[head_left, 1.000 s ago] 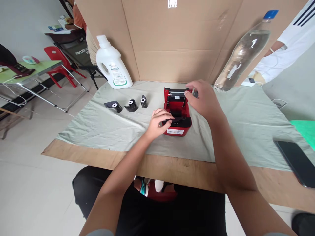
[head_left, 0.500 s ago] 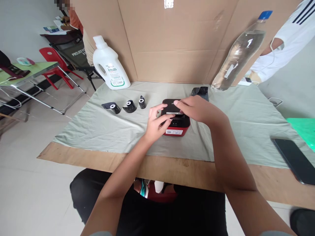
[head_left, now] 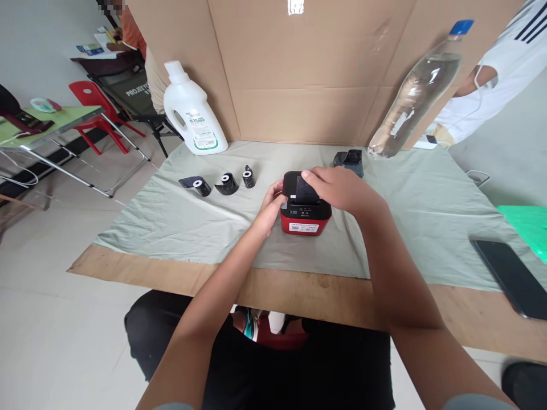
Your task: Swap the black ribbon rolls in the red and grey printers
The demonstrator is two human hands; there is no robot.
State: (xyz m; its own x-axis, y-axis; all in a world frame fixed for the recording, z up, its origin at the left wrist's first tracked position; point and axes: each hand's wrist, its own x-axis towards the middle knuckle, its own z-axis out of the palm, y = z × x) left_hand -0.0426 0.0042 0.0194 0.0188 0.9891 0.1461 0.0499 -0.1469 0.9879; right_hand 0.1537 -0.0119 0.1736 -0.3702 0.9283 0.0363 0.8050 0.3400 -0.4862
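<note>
A small red and black label printer (head_left: pixel 294 226) stands upright on the cloth in front of me. A black strip of label paper (head_left: pixel 306 192) sticks up from the slot in its top. My right hand (head_left: pixel 342 188) pinches the strip's upper end between thumb and fingers; part of the grip is hidden by the hand. On the printer's left side rests my left hand (head_left: pixel 272 206), its thumb at the top edge and its fingers around the side wall. Behind my right hand lies a dark grey device (head_left: pixel 351 164), partly covered.
Three black paper rolls (head_left: pixel 228 183) lie to the left on the grey-green cloth (head_left: pixel 171 228). A white detergent bottle (head_left: pixel 196 117) and a water bottle (head_left: pixel 416 97) stand by the cardboard wall (head_left: pixel 299 68). A phone (head_left: pixel 510 276) lies at right. Two other people are partly visible behind.
My left hand has moved from the printer's top to its left side. The black strip now stands out of the slot, with my right hand's fingers on it.
</note>
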